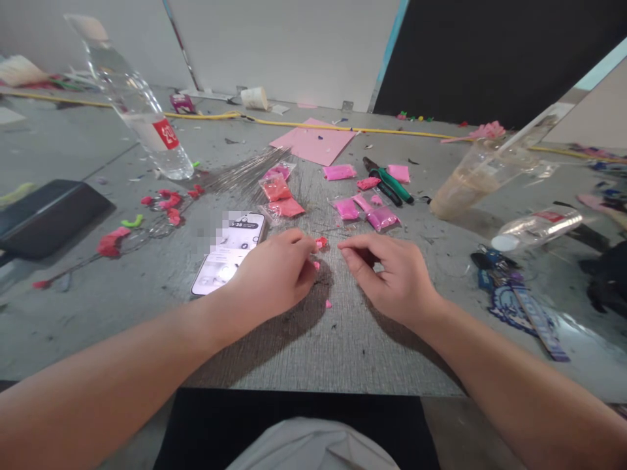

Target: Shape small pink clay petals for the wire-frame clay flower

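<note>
- The left hand (274,274) rests on the grey desk (313,346), near the middle; its fingers (300,240) are closed narrowly on a small red bead piece (321,243).
- The right hand (394,274) lies just right of it, fingers (353,247) pinched close together and pointing at the red bead piece; I cannot tell whether they hold anything.
- A phone (230,251) lies screen-up, touching the left hand's far-left side.
- Beyond the hands lie red bead bags (279,196), pink bead bags (365,210) and a bundle of thin wires (249,171).
- Green-handled pliers (390,186) lie farther off, near a pink paper sheet (313,140).
- A water bottle (137,111) stands far left.
- A tipped plastic cup (470,179) lies far right.
- Keys on a lanyard (514,300) sit right of the right hand.
</note>
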### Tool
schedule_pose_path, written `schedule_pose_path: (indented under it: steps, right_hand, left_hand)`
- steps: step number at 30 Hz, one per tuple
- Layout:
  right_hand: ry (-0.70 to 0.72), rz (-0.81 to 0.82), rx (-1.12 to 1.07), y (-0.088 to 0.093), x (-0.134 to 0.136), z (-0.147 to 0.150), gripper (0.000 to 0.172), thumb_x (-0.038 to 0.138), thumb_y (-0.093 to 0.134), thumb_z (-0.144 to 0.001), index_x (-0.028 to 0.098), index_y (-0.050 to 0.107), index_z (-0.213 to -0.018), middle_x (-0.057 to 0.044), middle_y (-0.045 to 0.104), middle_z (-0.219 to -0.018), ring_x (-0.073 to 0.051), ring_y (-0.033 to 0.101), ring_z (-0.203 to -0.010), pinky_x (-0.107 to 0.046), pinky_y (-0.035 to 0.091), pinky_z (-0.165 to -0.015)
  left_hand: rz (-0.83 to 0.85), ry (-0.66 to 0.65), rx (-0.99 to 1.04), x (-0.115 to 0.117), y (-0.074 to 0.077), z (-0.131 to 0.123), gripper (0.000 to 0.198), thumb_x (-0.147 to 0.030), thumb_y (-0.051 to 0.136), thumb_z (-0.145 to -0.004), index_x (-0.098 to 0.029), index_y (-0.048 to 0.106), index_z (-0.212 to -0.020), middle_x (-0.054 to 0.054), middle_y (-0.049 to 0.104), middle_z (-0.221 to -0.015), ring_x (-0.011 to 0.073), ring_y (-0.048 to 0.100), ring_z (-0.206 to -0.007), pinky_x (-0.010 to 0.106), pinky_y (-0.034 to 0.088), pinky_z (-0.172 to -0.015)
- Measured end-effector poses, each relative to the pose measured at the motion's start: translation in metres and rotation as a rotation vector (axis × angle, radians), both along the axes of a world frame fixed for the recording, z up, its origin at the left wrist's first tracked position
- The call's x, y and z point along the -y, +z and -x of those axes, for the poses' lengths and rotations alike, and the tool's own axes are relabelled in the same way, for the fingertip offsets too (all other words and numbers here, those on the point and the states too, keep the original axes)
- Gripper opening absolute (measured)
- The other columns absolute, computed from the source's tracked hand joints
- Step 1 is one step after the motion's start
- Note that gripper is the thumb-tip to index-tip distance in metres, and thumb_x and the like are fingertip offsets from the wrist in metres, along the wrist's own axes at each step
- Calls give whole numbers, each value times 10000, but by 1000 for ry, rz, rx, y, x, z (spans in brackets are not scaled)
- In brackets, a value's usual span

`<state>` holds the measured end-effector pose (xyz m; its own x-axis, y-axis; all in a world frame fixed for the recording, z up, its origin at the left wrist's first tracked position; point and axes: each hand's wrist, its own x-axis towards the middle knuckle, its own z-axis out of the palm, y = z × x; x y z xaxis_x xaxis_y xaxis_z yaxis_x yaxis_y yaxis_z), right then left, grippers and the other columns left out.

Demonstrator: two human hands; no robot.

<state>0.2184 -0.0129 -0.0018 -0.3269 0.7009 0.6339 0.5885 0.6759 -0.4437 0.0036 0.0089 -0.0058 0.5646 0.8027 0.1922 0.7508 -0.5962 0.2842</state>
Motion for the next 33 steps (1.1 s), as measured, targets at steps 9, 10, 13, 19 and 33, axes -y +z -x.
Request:
schedule_pose_path:
  steps: [9, 10, 13, 19, 33]
  right_hand:
    - [31, 40, 1, 0, 1, 0, 109, 144, 619, -961, 174, 664, -866, 33, 647, -691, -86, 569, -618, -216, 440, -619]
    - [32, 42, 4, -1, 1, 0, 110, 145, 618, -960, 174, 663, -864, 34, 643, -689, -86, 565, -617, -217, 438, -619]
    - [37, 44, 6, -2, 1, -1, 109, 144, 617, -955, 174, 664, -862, 33, 641, -695, -85, 559, -619, -218, 437, -622]
    - [48, 45, 2, -1, 1, 0, 107, 145, 618, -953, 172, 663, -860, 32, 641, -698, -87, 559, -627, -222, 436, -625]
    - [15, 24, -43, 2, 2, -1, 98, 101, 611, -910, 160, 687, -926, 4, 679, -742, -105, 580, -645, -246, 469, -614]
  left_hand:
    - [22, -43, -100, 2, -1, 2, 263, -163, 475, -881, -155, 689, -1035, 105, 660, -1027, 269, 679, -860, 403, 532, -712]
    - [27, -51, -109, 2, -2, 2, 253, -154, 480, -866, -158, 687, -1011, 100, 656, -1011, 266, 677, -854, 398, 527, -704]
    - [48, -61, -122, 1, -2, 2, 234, -150, 500, -844, -165, 688, -983, 89, 645, -965, 263, 672, -850, 387, 515, -705]
    - [96, -41, -100, 1, -2, 3, 218, -235, 491, -948, -167, 696, -974, 91, 647, -946, 247, 659, -821, 375, 492, -711]
    - [306, 57, 576, 6, 16, -7, 220, -412, 685, -961, -198, 728, -987, 15, 762, -888, 156, 690, -756, 279, 519, -658]
